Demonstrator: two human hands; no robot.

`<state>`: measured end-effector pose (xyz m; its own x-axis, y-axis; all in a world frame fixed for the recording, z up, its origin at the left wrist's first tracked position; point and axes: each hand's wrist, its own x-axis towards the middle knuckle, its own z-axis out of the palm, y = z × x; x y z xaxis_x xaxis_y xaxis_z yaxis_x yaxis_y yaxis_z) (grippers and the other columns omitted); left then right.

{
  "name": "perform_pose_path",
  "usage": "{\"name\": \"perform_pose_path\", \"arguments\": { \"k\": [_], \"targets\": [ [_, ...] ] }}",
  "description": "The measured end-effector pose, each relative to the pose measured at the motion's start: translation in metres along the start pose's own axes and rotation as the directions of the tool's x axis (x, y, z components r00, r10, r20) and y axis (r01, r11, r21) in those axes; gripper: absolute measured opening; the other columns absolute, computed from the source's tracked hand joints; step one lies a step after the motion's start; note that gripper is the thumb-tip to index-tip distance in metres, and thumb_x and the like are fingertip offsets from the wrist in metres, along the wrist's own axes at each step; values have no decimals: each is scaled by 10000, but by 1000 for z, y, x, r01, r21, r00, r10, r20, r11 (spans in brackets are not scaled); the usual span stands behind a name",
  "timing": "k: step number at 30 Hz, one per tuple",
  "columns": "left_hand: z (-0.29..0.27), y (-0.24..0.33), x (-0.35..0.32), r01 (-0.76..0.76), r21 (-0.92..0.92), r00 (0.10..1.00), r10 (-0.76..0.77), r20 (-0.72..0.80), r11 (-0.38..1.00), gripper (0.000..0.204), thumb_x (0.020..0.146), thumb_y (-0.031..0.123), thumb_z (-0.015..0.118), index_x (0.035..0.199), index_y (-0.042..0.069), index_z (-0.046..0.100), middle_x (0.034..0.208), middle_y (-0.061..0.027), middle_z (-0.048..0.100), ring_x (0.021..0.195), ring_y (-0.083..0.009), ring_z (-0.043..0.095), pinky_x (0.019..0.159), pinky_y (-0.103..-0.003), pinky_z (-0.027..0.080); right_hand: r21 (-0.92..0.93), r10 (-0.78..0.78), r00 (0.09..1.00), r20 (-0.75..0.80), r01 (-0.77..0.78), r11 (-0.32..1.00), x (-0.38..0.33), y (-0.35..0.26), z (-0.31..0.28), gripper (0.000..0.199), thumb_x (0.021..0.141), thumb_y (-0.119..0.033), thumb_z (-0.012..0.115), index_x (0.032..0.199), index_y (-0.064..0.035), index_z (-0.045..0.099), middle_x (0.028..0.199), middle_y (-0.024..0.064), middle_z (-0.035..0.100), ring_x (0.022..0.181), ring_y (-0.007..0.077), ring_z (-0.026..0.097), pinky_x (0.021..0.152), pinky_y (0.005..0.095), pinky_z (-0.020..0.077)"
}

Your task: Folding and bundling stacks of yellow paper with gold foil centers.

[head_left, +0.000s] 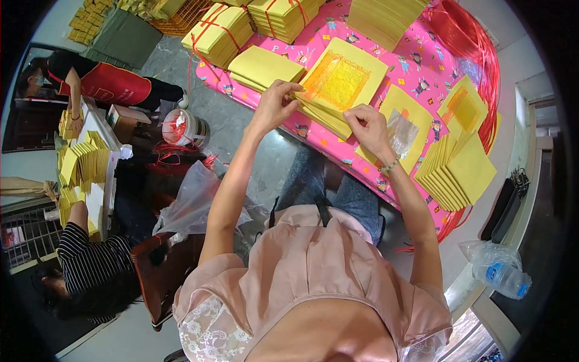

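A sheet of yellow joss paper (339,81) with an orange-edged shiny square lies on top of a small stack in front of me, at the near edge of the pink table. My left hand (278,105) pinches its left corner between thumb and finger. At the near right corner, my right hand (369,128) is closed on the edge of the sheet. Just right of that hand lies another yellow sheet (416,108) with a silvery square. To the left sits a folded yellow stack (265,67).
Bundles tied with red string (220,36) stand at the back left of the pink tablecloth (416,63). Fanned yellow packets (452,172) and red cord (482,42) lie right. Two people work at a white table (99,120) to the left, beside a white bucket (187,130).
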<state>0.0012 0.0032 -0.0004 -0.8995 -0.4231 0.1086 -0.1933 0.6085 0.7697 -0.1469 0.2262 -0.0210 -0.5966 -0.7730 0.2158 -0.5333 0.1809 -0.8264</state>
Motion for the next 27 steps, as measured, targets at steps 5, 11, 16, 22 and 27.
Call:
{"name": "perform_pose_path", "arguments": {
  "k": [5, 11, 16, 22, 27],
  "targets": [
    [1, -2, 1, 20, -39, 1000, -20, -10, 999, 322, 793, 70, 682, 1111, 29, 656, 974, -121, 585, 801, -214, 620, 745, -335, 515, 25, 0, 1000, -7, 0, 1000, 2, 1, 1, 201, 866, -200, 667, 851, -8, 724, 779, 91, 674, 740, 195, 627, 647, 316, 484],
    [1, 16, 1, -83, 145, 996, 85, -8, 986, 427, 792, 162, 700, 1192, 46, 604, 1075, -175, 563, 885, -317, 644, 777, -379, 529, 2, 35, 999, -26, -35, 999, 2, -2, -4, 219, 877, -211, 659, 823, -4, 705, 771, 108, 662, 706, 211, 639, 626, 316, 486],
    [8, 45, 8, -34, 286, 989, 74, -129, 958, 560, 782, 190, 728, 1288, 70, 522, 1161, -208, 518, 957, -380, 611, 804, -418, 522, -53, 58, 997, -43, -60, 997, 15, -18, -13, 230, 898, -229, 644, 842, -8, 676, 780, 132, 640, 703, 255, 641, 622, 341, 485],
    [44, 48, 34, -391, 364, 816, 501, -288, 845, 606, 751, 110, 729, 1305, 46, 493, 1198, -208, 511, 1038, -375, 543, 881, -447, 473, -202, 3, 972, -234, -51, 978, 70, 11, -40, 294, 927, -261, 598, 818, 10, 626, 768, 164, 596, 708, 341, 603, 635, 404, 464],
    [70, 46, 58, -415, 406, 873, 482, -73, 814, 665, 794, 243, 713, 1391, 129, 445, 1394, -225, 396, 1292, -428, 371, 1063, -520, 341, -290, 56, 954, -296, -145, 946, 108, 47, -53, 346, 932, -317, 572, 831, 7, 637, 796, 186, 617, 764, 366, 610, 701, 455, 474]
  ]
}}
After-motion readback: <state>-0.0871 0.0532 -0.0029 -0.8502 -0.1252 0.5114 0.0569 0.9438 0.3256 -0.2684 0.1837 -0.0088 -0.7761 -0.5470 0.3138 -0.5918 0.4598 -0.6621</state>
